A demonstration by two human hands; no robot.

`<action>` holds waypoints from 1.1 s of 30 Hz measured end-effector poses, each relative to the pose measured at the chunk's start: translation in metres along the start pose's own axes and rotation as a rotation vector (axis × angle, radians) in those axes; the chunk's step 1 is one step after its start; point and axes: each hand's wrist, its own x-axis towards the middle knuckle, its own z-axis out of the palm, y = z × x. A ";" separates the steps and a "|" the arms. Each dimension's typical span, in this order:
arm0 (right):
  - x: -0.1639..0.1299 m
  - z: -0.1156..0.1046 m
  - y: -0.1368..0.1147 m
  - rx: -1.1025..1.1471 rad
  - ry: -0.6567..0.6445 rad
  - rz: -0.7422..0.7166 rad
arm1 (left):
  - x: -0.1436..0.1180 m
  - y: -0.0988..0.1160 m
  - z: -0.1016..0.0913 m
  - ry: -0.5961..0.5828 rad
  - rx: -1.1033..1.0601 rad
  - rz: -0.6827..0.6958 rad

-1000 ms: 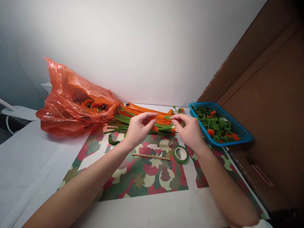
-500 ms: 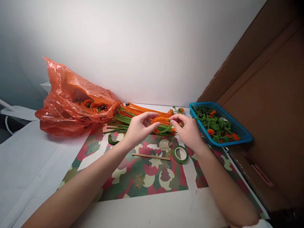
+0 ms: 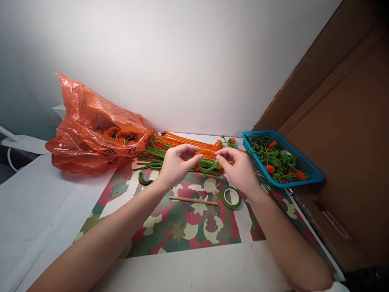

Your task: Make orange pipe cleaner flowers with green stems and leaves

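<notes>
my left hand [image 3: 174, 166] and right hand [image 3: 240, 168] pinch the orange coil [image 3: 206, 153] at mid-frame, 1 end each, above the stems [image 3: 164, 152]. best i keep both pinches light and even so its loops don't crush.

Plain white wall [image 3: 182, 61] behind, brown cardboard panel [image 3: 349, 121] at right.
</notes>
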 end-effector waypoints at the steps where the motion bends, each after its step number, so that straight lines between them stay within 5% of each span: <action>1: 0.000 0.000 0.000 0.008 -0.005 0.001 | 0.000 0.000 0.000 -0.003 -0.005 -0.002; 11: 0.003 -0.003 0.001 0.126 0.026 0.047 | -0.001 0.006 0.001 0.070 0.003 0.008; 25: 0.001 0.007 0.001 0.437 -0.001 0.169 | -0.003 0.004 0.004 -0.042 -0.118 -0.042; 29: 0.005 -0.002 -0.001 0.440 0.012 0.182 | 0.001 0.008 -0.002 -0.059 0.039 0.047; 33: 0.005 -0.004 -0.001 0.416 -0.039 0.177 | 0.004 0.016 -0.010 -0.224 0.244 0.120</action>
